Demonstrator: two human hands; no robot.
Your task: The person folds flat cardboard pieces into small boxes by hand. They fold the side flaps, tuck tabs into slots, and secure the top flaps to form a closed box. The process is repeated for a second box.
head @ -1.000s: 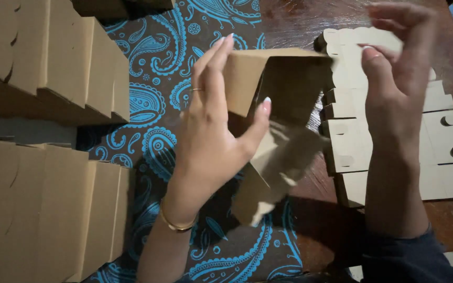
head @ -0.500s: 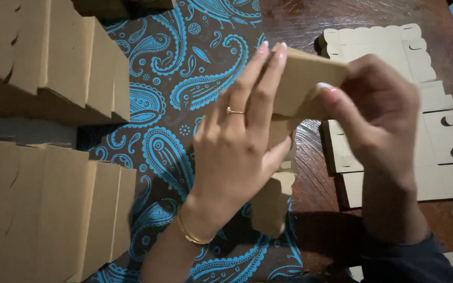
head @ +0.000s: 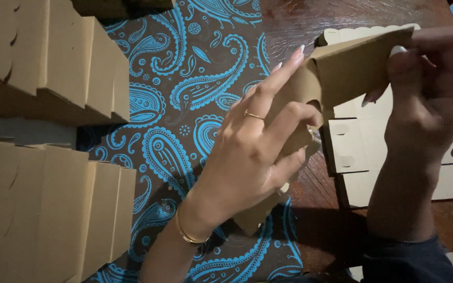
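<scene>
Cardboard box blank (head: 349,71): brown, partly folded, being held up between both hands above the wooden table (head: 310,21); its lower flap is hanging down behind the left palm toward the cloth.
Left hand (head: 252,152): pressing flat against the near face of the box blank, long fingers (head: 284,71) stretching up along it, thumb curling round the folded edge; a thin ring and a gold bracelet (head: 187,233) are showing.
Right hand (head: 431,89): closing round the upper right end of the box blank, fingertips pinching the panel, dark sleeve (head: 415,262) reaching in from the lower right.
Flat blanks (head: 357,152): a pale stack lying on the table under and just beyond the hands, with scalloped edges and half-round tab cuts.
Folded boxes (head: 53,57): plain brown, unprinted, standing in two close rows along the left side.
Paisley cloth (head: 184,94): dark with bright blue pattern, lying between the folded boxes and the bare wood.
</scene>
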